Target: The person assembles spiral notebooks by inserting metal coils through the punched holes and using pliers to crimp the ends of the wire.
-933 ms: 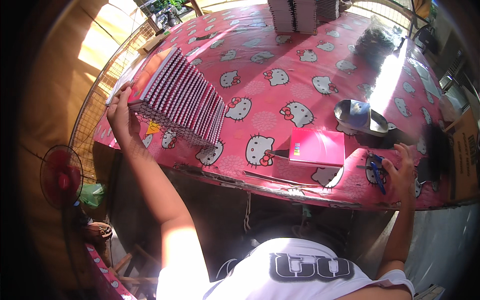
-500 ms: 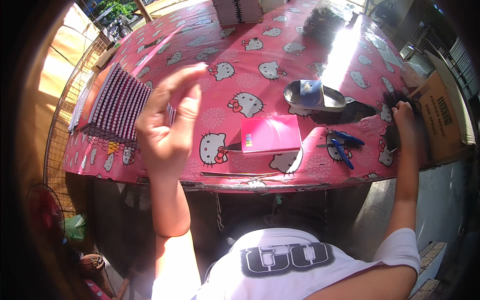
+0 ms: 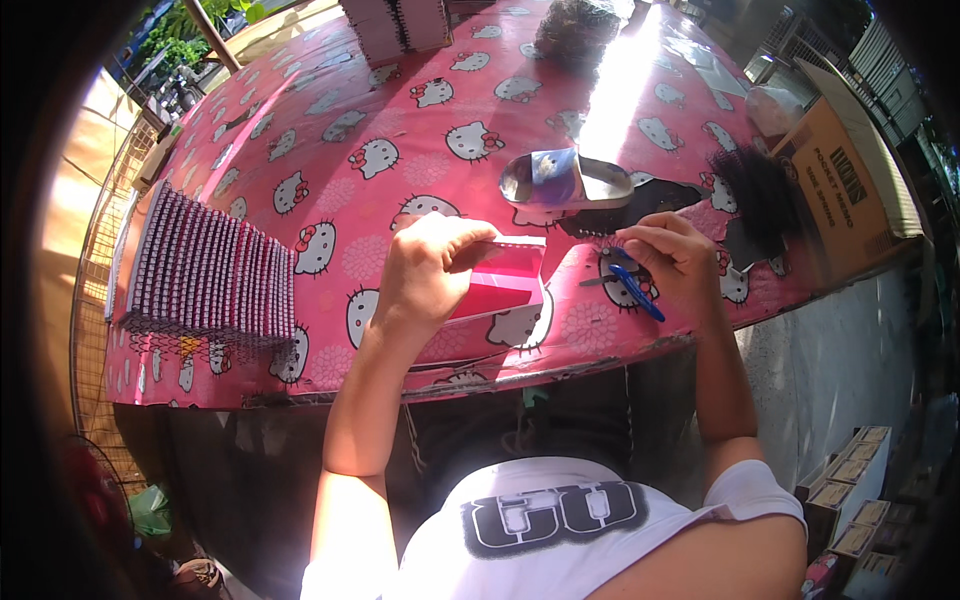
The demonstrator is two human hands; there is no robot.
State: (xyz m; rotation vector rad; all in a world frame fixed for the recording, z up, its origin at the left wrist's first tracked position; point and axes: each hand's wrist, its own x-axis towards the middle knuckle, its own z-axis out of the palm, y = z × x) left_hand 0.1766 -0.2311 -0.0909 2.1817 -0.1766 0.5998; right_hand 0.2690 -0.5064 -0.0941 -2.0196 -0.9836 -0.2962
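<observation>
My left hand (image 3: 430, 268) is closed on the edge of a small pink notebook (image 3: 522, 242), which it holds tilted up so its edge with a row of holes shows. More pink covers (image 3: 500, 292) lie beneath it on the table. To the right, my right hand (image 3: 678, 258) pinches the end of what looks like a thin dark spiral coil (image 3: 598, 235), pointing toward the notebook. Just below that hand lie blue-handled pliers (image 3: 637, 292), partly covered by it. A slide sandal (image 3: 565, 182) rests on the table beyond both hands.
Stacked spiral-bound notebooks (image 3: 205, 270) stand at the left. A black pile of coils (image 3: 755, 195) lies beside a cardboard box (image 3: 850, 175) at the right. Farther back are more bound notebooks (image 3: 400, 25) and a dark bundle (image 3: 580, 28). The pink patterned tablecloth (image 3: 330, 190) is torn near the sandal.
My left hand has come down from the air and taken hold of the notebook, tilting it up. My right hand has moved left from the black pile with the thin coil. The view has shifted right.
</observation>
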